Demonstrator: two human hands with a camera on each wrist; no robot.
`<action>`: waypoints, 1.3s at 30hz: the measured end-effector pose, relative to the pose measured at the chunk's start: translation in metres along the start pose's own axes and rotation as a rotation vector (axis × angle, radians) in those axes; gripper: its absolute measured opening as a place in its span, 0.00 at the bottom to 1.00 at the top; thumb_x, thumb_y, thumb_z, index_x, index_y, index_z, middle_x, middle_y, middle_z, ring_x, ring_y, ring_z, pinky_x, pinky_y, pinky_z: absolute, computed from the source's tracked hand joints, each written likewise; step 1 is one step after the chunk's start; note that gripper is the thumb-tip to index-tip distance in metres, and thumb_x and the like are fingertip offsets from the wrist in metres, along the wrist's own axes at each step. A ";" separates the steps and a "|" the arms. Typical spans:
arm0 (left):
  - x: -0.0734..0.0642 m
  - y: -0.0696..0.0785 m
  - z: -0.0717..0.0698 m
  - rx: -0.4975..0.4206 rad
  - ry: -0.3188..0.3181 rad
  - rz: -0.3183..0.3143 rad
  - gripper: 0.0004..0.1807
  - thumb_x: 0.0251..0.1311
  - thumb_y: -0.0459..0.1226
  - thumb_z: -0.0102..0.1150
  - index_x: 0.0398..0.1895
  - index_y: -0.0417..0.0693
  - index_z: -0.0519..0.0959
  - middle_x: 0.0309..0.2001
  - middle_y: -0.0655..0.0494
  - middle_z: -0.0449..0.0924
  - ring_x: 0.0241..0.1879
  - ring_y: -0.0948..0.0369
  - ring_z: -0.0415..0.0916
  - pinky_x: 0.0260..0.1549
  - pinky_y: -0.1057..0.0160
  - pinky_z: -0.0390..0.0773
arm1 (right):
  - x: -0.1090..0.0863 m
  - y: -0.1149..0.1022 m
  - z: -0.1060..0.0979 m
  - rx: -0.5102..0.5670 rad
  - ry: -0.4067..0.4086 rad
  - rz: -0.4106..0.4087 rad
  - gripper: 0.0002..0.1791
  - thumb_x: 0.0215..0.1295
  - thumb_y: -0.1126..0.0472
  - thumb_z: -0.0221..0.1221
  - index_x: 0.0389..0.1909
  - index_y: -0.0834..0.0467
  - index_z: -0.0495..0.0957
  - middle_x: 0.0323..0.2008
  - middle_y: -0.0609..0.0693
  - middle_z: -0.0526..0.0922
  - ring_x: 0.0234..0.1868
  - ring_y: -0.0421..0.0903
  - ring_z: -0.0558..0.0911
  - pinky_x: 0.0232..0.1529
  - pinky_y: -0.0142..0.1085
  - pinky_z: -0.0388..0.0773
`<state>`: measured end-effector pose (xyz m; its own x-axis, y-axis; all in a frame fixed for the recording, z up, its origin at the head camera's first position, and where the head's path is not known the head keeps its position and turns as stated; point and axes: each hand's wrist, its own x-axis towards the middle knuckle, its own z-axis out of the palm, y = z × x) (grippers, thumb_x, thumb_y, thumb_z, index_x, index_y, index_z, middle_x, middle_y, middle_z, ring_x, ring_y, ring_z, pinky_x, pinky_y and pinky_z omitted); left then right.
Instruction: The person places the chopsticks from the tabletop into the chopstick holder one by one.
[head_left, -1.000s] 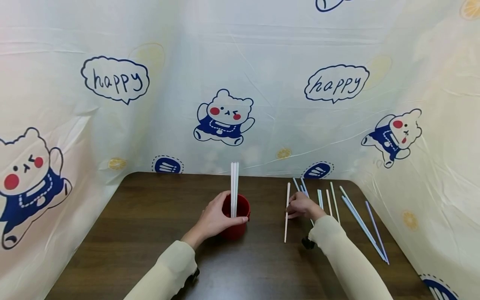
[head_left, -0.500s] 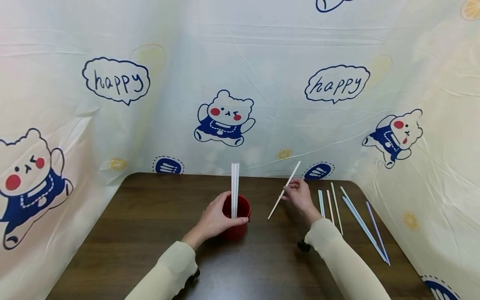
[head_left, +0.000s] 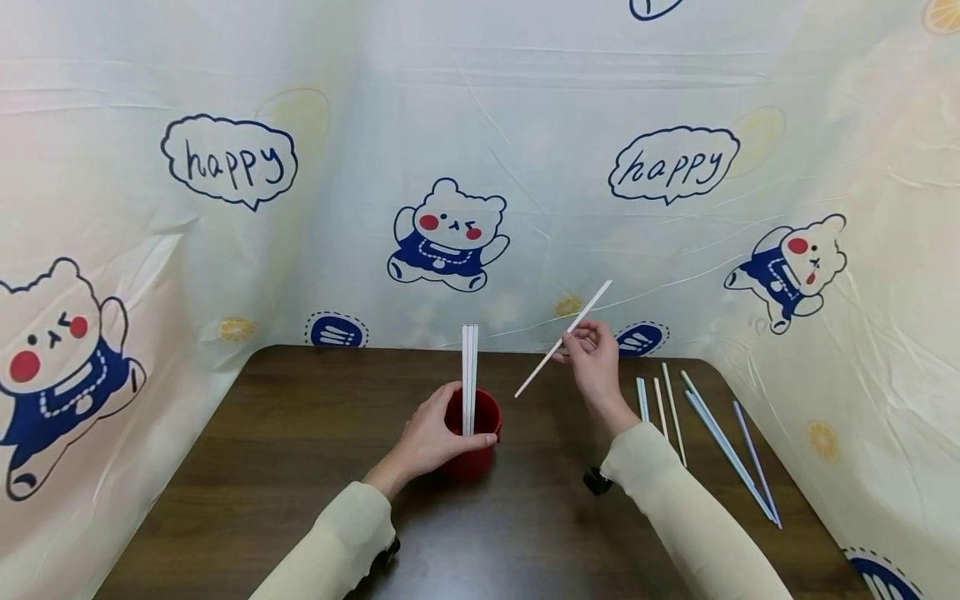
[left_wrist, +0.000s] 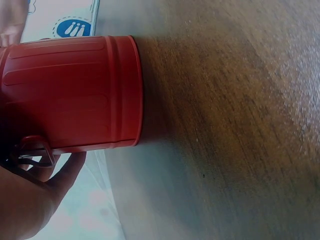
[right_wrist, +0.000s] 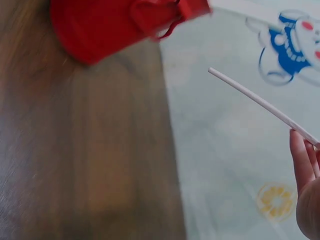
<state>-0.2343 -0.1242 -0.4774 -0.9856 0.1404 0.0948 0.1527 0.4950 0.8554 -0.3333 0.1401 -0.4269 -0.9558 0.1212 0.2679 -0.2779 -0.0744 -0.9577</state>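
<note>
A small red metal bucket (head_left: 469,467) with a side handle stands on the table, and a bundle of white sticks (head_left: 469,375) rises upright from it. My left hand (head_left: 423,437) grips the bucket near its rim, thumb at the front. In the left wrist view, part of that hand (left_wrist: 30,205) shows beside the red wall. My right hand (head_left: 596,371) pinches a thin pale stick (head_left: 587,310) in the air, right of the bucket. The stick slants, its lower end towards the bucket and apart from it. Fingertips (right_wrist: 300,150) show on the stick in the right wrist view.
Several loose sticks lie on the right of the table: light blue ones (head_left: 723,451), a purple one (head_left: 757,465), a pale green one (head_left: 673,410) and a pink one (head_left: 661,407). A printed curtain (head_left: 540,250) hangs behind the dark wooden table (head_left: 300,450).
My right hand has lifted the pale stick off the table and moved it up and slightly left, tilting it from near vertical to a slant. The left hand and bucket have stayed in place.
</note>
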 end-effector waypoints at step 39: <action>0.001 0.001 0.000 0.012 0.004 -0.015 0.48 0.41 0.64 0.78 0.67 0.66 0.69 0.59 0.63 0.76 0.58 0.53 0.76 0.51 0.44 0.81 | -0.028 -0.029 0.051 0.073 -0.168 -0.123 0.15 0.71 0.76 0.57 0.55 0.67 0.68 0.42 0.59 0.76 0.38 0.49 0.82 0.38 0.40 0.87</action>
<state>-0.2356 -0.1239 -0.4765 -0.9881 0.1290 0.0839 0.1384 0.5072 0.8506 -0.3037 0.0879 -0.4013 -0.9153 -0.0326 0.4015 -0.3934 -0.1417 -0.9084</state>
